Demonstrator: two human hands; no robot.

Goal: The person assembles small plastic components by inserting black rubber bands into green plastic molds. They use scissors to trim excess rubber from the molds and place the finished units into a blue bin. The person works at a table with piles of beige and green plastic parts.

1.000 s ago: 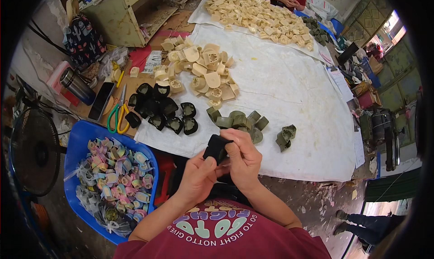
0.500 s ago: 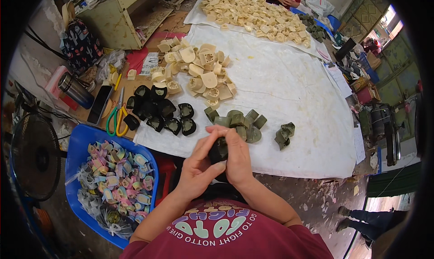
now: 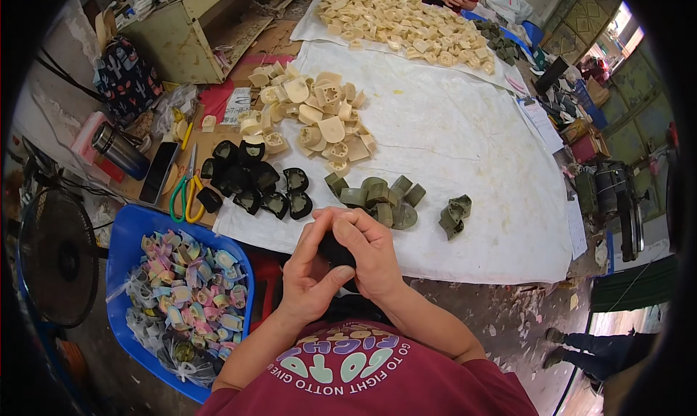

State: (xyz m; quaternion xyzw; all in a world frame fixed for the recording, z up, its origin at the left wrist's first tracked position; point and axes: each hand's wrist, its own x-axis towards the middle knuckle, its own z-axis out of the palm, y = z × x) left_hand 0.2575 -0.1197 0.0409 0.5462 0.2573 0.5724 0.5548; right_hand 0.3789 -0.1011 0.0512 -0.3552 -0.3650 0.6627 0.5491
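Note:
Just in front of the table's near edge, my left hand (image 3: 303,267) and my right hand (image 3: 374,255) are closed together around a black hollow moulded piece (image 3: 335,252). Fingers and thumbs hide most of it. Left of my hands on the white cloth lies a group of black cup-like pieces (image 3: 263,178), pale inside. Dark green moulded pieces (image 3: 379,192) lie just beyond my fingers. A separate green piece (image 3: 455,214) sits farther right.
Cream pieces (image 3: 330,129) are heaped behind the black ones, with a bigger heap (image 3: 406,27) at the far end near another person. Scissors (image 3: 190,191) and a phone (image 3: 158,173) lie left. A blue basket (image 3: 120,271) of pastel pieces stands lower left, beside a fan (image 3: 62,263).
Both hands have shifted slightly left with the black piece. My right hand has turned, its thumb now bent near the top of the piece, and less of the piece shows.

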